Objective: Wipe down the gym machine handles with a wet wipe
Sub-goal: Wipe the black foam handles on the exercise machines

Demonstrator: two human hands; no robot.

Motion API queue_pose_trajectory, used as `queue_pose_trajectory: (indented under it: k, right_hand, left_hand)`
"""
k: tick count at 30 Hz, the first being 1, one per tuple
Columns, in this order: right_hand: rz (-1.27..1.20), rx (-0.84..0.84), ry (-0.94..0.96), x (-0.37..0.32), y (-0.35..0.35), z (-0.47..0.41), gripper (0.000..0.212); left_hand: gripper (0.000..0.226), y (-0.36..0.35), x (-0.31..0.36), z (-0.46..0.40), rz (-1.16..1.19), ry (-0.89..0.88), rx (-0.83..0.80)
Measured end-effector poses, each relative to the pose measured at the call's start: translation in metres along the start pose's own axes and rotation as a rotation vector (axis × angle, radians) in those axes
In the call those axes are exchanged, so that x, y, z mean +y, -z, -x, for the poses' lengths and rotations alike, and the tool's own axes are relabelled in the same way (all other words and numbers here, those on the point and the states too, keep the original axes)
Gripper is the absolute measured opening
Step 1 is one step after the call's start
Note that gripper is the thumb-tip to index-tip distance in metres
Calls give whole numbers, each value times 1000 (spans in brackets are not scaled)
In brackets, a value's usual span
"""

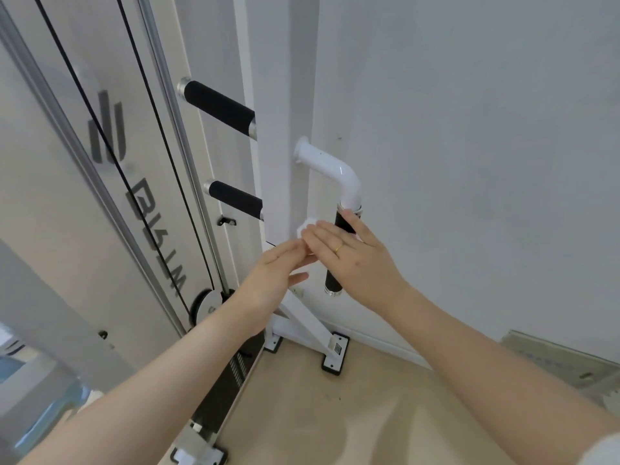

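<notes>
A white gym machine post carries a bent white arm that ends in a vertical black handle. My right hand lies flat across the front of this handle, fingers spread, a ring on one finger. A folded white wet wipe shows at its fingertips, pinched between both hands. My left hand reaches up from below, with its fingertips meeting the wipe. Two more black padded handles stick out to the left of the post.
A panel with black cables and a pulley stands on the left. The machine's white feet rest on a beige floor. A white wall is close behind the handle. A flat grey board lies at right.
</notes>
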State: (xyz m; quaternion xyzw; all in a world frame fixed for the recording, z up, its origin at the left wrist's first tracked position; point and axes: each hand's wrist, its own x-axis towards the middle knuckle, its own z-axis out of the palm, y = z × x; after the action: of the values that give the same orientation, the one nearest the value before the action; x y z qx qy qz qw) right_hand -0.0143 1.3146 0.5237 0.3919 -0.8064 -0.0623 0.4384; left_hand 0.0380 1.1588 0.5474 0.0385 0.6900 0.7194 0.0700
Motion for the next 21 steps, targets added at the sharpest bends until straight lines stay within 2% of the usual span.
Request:
queue_pose_trajectory:
  k: [2,4,6,8,10,12,15,16,18,21]
  right_hand:
    - [201,-182,125,4,-13,22,35]
    - [416,-449,297,-1,-21,44,27]
    - [559,-607,395,-3,-21,49,35]
    - [581,-511,352,8,-15,32,33]
    - [605,-402,208,23,-6,11,29]
    - [649,-366,150,25,-5,12,30]
    - [674,-668,374,-1,-12,46,29]
    - [646,-670,421,-2,-10,50,31]
    - [546,-480,317,11,-2,38,31]
    - [570,-259,112,23,10,14,34]
  left_hand:
    - [30,10,-8,5,-19,57,108]
    - [31,18,-12,10,-66,94,107]
    - [29,25,-11,12,-104,111,76]
    - [28,30,-6,12,-140,100,54]
    - [27,34,-3,11,-173,87,31]
    - [26,36,-2,11,-188,81,13]
    - [26,40,-1,12,-194,76,-4]
    - [25,41,0,11,-201,74,-16]
    - [25,43,1,10,-226,61,-44]
    - [29,42,-1,6,-293,28,-30]
